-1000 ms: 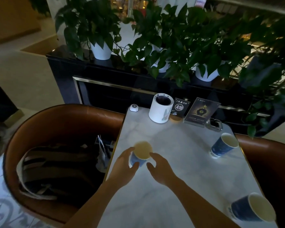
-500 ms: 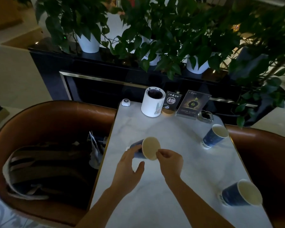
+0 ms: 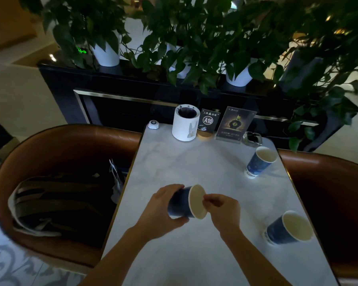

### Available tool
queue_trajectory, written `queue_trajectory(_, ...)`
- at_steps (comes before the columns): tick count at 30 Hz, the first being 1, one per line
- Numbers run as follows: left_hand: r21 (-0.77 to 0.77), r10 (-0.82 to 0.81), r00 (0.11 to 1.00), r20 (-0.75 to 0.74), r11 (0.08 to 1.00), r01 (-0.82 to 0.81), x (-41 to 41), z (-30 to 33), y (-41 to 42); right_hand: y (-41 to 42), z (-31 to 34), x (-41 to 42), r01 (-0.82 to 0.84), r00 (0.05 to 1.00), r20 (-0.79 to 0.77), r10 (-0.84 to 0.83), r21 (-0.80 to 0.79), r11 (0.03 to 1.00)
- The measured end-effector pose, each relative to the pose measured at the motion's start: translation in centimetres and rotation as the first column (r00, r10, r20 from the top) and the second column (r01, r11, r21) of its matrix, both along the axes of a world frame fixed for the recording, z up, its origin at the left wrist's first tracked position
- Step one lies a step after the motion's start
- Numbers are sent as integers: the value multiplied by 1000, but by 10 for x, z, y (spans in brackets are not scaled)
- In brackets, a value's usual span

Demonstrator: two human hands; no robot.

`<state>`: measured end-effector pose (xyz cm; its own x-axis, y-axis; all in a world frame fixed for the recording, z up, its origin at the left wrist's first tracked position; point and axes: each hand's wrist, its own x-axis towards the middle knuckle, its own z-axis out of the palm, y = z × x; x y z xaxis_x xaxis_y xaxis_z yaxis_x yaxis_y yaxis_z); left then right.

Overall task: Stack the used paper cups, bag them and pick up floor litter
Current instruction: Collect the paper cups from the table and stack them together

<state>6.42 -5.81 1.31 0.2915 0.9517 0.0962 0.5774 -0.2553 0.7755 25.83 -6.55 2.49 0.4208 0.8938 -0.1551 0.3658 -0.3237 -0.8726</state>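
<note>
My left hand (image 3: 163,209) grips a dark blue paper cup (image 3: 182,203) above the marble table (image 3: 194,254), tipped on its side with its cream mouth facing right. My right hand (image 3: 223,207) sits at that mouth, fingertips pinching the rim. A second blue cup (image 3: 258,162) stands upright near the table's far right edge. A third blue cup (image 3: 287,228) stands at the near right edge.
At the table's far end stand a white cylinder holder (image 3: 185,123), an A10 sign (image 3: 208,121), a menu card (image 3: 234,125), an ashtray (image 3: 252,138) and a call button (image 3: 153,124). Brown chairs flank the table; the left one (image 3: 50,145) holds a striped bag (image 3: 56,205). Potted plants line the ledge behind.
My left hand has lifted the cup off the table and tipped it sideways. My right hand has come up to the cup's mouth and closed on the rim.
</note>
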Motion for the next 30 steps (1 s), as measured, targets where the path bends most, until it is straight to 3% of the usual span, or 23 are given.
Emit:
queue_trajectory(7,-153,-157,979,-133,979,136,36,19,-14,-33,9,35,-59,986,-158,57,-3,998)
queue_trajectory(11,-131,-210,957,-201,974,186,59,24,-21,-44,12,59,-109,980,-167,105,-11,994)
queue_trajectory(19,-130,-220,968,-125,970,204,96,23,-33,-60,3,99,-156,959,-243,147,-20,988)
queue_trajectory(24,-140,-196,980,-27,972,191,114,17,-34,-71,-5,121,12,951,-308,-25,-43,999)
queue_trajectory(30,-191,-176,984,33,965,179,125,12,-36,-89,0,176,180,981,-90,-174,60,982)
